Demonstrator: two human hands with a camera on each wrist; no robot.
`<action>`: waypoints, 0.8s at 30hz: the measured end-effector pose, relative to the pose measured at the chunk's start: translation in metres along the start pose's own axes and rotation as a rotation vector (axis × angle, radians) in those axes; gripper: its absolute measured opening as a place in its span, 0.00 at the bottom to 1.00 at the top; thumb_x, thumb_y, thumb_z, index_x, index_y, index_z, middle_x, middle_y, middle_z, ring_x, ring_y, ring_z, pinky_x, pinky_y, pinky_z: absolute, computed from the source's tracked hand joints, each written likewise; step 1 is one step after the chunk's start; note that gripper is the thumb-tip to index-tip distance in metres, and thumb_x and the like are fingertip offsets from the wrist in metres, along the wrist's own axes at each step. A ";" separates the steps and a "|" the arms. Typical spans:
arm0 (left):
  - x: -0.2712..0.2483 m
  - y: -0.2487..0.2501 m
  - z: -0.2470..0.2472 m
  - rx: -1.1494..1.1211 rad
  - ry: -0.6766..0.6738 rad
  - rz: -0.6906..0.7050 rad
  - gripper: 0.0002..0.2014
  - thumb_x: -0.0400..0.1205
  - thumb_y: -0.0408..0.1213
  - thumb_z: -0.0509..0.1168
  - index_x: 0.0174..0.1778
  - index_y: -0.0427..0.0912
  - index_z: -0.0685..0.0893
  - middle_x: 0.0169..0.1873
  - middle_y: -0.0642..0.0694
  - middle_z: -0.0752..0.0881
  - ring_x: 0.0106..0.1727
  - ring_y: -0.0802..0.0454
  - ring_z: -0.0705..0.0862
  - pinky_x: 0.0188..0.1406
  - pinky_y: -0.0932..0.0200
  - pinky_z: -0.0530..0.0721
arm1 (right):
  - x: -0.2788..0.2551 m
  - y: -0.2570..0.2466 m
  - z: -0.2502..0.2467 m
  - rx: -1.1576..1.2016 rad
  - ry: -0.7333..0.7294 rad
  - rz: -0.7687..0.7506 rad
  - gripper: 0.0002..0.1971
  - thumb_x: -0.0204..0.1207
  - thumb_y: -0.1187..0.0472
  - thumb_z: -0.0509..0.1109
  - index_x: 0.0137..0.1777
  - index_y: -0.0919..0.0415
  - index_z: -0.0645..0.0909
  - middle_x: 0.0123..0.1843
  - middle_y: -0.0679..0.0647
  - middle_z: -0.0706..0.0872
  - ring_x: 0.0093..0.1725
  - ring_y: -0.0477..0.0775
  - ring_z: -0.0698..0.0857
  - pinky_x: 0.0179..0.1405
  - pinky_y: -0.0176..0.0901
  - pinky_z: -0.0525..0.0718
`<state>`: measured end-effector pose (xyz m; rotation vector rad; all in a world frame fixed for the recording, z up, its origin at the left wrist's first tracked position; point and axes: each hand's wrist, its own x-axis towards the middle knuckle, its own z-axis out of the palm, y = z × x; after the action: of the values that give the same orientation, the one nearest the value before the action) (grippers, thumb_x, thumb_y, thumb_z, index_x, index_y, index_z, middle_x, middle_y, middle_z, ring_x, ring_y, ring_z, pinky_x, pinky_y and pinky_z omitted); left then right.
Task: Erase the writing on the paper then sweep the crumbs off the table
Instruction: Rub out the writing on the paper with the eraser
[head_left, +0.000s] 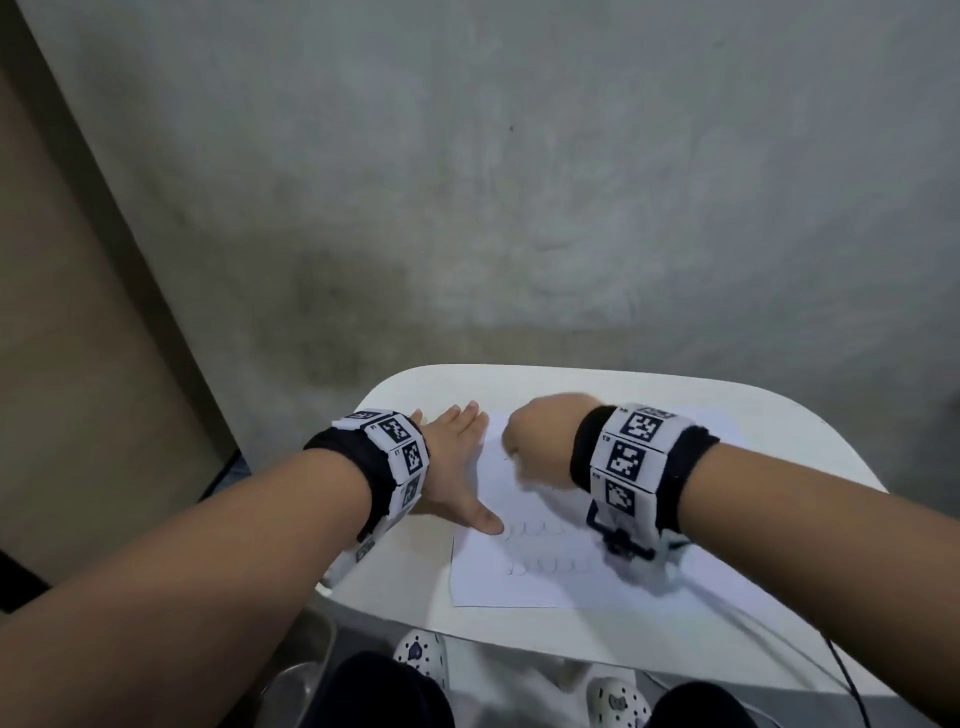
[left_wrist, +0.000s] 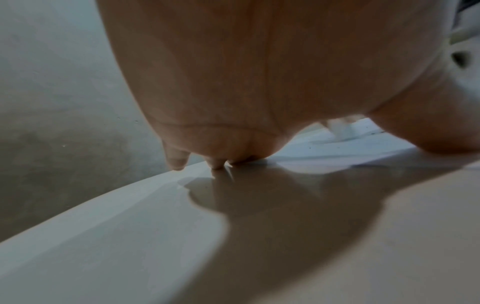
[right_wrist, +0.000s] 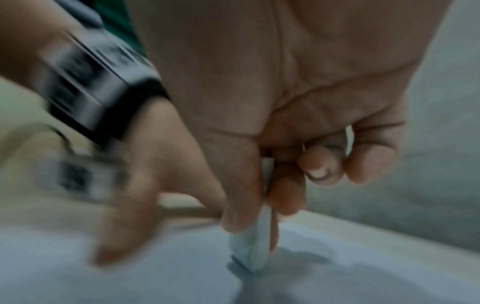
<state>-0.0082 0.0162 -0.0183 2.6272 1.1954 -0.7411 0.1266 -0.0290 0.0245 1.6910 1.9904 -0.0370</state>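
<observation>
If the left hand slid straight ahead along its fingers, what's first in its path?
Probably nothing: the left hand lies flat, fingers pointing at the table's far edge, with only bare tabletop ahead, then the wall. The paper lies to its right.

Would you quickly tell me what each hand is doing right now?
Left hand: open, fingers flat, pressing on the paper's left edge.
Right hand: closed, pinching a white eraser against the paper.

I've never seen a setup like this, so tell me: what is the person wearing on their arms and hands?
Both forearms are bare, no sleeves or gloves. The left hand and the right hand each have a wide black wristband ringed with white square tiles printed with black pixel-like codes. Under the right band hangs a small dark device, and a thin dark cable trails off the table edge.
</observation>
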 end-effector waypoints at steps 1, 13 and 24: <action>0.000 0.000 -0.001 0.002 0.001 -0.002 0.64 0.70 0.73 0.65 0.84 0.42 0.29 0.84 0.47 0.30 0.85 0.51 0.34 0.83 0.37 0.42 | 0.001 -0.005 0.002 -0.006 0.008 -0.032 0.11 0.78 0.55 0.66 0.52 0.59 0.86 0.44 0.51 0.85 0.47 0.55 0.85 0.30 0.36 0.73; 0.001 0.003 -0.003 0.008 0.000 -0.008 0.64 0.71 0.72 0.66 0.84 0.41 0.31 0.84 0.45 0.30 0.85 0.49 0.35 0.82 0.34 0.44 | -0.006 -0.015 -0.006 0.018 0.068 -0.034 0.15 0.80 0.55 0.64 0.63 0.60 0.82 0.50 0.54 0.84 0.51 0.58 0.83 0.43 0.44 0.80; 0.006 -0.001 0.002 -0.025 0.029 0.001 0.65 0.69 0.73 0.67 0.84 0.42 0.31 0.84 0.47 0.32 0.85 0.51 0.35 0.83 0.35 0.42 | -0.014 -0.022 0.002 0.113 0.059 -0.069 0.12 0.79 0.56 0.65 0.57 0.60 0.83 0.44 0.50 0.83 0.44 0.54 0.79 0.28 0.37 0.68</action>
<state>-0.0065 0.0208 -0.0227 2.6268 1.2030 -0.6861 0.1082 -0.0476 0.0221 1.7102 2.1263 -0.1271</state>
